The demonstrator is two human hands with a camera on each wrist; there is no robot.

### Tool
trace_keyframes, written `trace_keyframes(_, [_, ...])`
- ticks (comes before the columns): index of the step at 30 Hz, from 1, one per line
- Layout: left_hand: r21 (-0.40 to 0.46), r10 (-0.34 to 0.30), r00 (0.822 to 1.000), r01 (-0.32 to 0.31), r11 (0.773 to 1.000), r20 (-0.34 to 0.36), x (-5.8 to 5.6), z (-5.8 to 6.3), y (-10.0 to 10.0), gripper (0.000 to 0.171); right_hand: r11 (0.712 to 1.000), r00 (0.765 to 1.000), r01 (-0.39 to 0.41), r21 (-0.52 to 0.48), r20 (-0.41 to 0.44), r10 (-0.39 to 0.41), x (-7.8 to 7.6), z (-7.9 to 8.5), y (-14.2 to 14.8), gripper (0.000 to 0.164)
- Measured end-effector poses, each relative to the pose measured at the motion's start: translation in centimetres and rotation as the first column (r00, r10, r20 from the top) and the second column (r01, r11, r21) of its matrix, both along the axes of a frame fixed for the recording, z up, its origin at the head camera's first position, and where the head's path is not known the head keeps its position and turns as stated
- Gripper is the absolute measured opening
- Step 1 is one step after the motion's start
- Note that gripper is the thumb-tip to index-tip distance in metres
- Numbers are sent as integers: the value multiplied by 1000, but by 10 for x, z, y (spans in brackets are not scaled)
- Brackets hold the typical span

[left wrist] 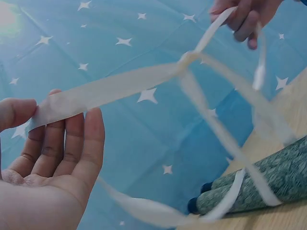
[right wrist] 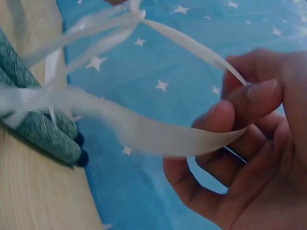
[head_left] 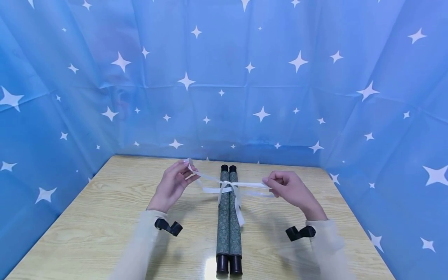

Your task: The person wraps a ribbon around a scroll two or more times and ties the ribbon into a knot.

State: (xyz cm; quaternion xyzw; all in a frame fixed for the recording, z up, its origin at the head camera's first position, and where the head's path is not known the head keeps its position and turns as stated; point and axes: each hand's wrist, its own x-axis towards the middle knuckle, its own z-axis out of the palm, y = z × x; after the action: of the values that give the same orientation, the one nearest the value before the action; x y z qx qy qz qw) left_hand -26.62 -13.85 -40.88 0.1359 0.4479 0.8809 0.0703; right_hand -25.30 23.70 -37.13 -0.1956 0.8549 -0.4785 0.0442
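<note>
A scroll rolled from both ends into two green patterned rolls (head_left: 224, 229) with dark end knobs lies lengthwise on the table. White ribbon (head_left: 250, 185) goes around its upper part, with loose tails hanging over the rolls. My left hand (head_left: 172, 184) pinches one ribbon loop between thumb and fingers, left of the scroll. On the other side my right hand (head_left: 290, 188) pinches another loop with its thumb and fingertips. Between the hands the ribbon runs nearly straight through a small knot (left wrist: 186, 60), raised over the rolls in the left wrist view.
The light wood-grain table (head_left: 87, 217) extends to both sides of the scroll. A blue curtain (head_left: 224, 70) with white stars hangs behind and along both sides of it. Black wrist cameras (head_left: 168, 226) sit on both pale sleeves (head_left: 329, 245).
</note>
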Motion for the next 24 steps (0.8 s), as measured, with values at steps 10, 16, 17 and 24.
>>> trace_keyframes(10, [66, 54, 998, -55, 996, 13, 5, 6, -33, 19, 986, 995, -100, 136, -16, 103, 6, 13, 37, 25])
trace_keyframes(16, [103, 108, 994, -110, 988, 33, 9, 1, -56, 22, 979, 996, -23, 204, -74, 39, 8, 13, 61, 26])
trace_keyframes(17, [97, 120, 992, -123, 988, 39, 9, -1, -60, 22, 977, 996, -6, 212, -81, 24, 8, 12, 64, 26])
trace_keyframes(24, [16, 196, 975, -198, 980, 103, 19, -17, -82, 18, 969, 994, 72, 235, -95, -50, 8, 3, 89, 28])
